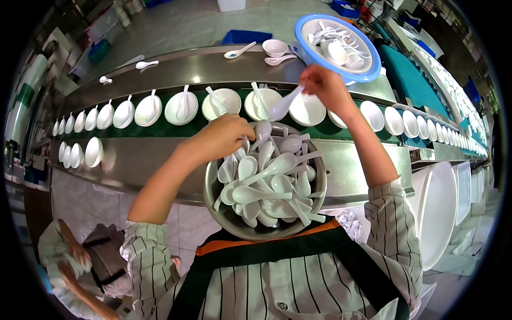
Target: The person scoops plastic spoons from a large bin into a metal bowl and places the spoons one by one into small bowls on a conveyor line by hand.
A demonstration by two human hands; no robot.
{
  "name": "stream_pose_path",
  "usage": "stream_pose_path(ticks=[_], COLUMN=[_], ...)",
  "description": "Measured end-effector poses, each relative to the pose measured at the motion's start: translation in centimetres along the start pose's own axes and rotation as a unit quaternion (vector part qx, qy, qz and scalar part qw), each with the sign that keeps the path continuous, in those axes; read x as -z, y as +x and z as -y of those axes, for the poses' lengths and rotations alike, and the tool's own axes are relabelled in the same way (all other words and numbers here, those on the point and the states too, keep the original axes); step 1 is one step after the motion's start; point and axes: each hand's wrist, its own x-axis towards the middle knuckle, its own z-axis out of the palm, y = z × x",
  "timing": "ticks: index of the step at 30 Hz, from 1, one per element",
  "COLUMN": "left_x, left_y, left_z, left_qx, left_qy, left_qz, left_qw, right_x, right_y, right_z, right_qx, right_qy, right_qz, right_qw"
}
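A steel basin (213,198) heaped with white spoons (274,168) stands against my front. At its upper left rim is my left hand (228,134), fingers bent together over a spoon; part of the grip is hidden. My right hand (319,82) pinches the handle tip of a white spoon (282,106), whose bowl hangs between two white bowls on the green belt (176,130). Bowls left of it, such as this bowl (221,104), each hold a spoon. To the right, this bowl (372,116) and several others show no spoon.
Beyond the belt, a blue-rimmed tub (373,64) holds spoons and small bowls. Near it are a small bowl (274,48) and loose spoons (240,50). Several bowls (94,152) stand on the near steel ledge at left. Another person's arms (74,256) show at lower left.
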Motion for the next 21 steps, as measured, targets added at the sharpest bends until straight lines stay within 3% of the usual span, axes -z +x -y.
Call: stream_pose_path(ticks=[1, 4, 6, 10, 12, 14, 16, 17, 18, 21], left_x=[-0.1, 1.4, 3.1, 5.8, 6.1, 3.8, 1.7, 1.1, 0.6, -0.6], left_y=[0.0, -0.2, -0.2, -0.4, 0.0, 1.3, 2.7, 3.8, 4.9, 7.9], left_z=[-0.1, -0.3, 0.6, 5.1, 8.6, 13.7, 17.9, 18.5, 19.2, 24.2], left_qx=[0.0, 0.011, -0.007, 0.088, 0.209, 0.262, 0.287, 0.308, 0.328, 0.271], left_qy=[0.017, 0.004, 0.011, -0.071, -0.221, -0.323, -0.413, -0.43, -0.447, -0.515], left_qz=[-0.017, -0.042, -0.079, -0.125, -0.114, -0.179, -0.239, -0.287, -0.332, -0.378], left_qw=[1.0, 0.999, 0.997, 0.986, 0.946, 0.892, 0.83, 0.799, 0.763, 0.72], right_x=[-0.2, -0.9, -1.9, -2.6, -2.1, -1.3, -1.3, -1.5, -1.7, -2.0], right_y=[1.4, 4.2, 4.0, 1.5, -0.8, -3.6, -5.9, -6.7, -7.3, -8.6], right_z=[-2.0, -8.5, -10.0, -6.7, -2.5, 2.2, 2.4, 1.1, 1.4, 2.0], right_qx=[0.053, 0.026, 0.039, 0.184, 0.14, -0.099, 0.072, 0.183, 0.174, 0.168], right_qy=[-0.029, -0.25, -0.311, -0.295, -0.178, -0.067, -0.12, -0.196, -0.207, -0.222], right_qz=[-0.057, -0.018, 0.005, -0.086, 0.072, 0.28, 0.31, 0.267, 0.251, 0.192], right_qw=[0.997, 0.968, 0.949, 0.934, 0.971, 0.953, 0.94, 0.926, 0.929, 0.941])
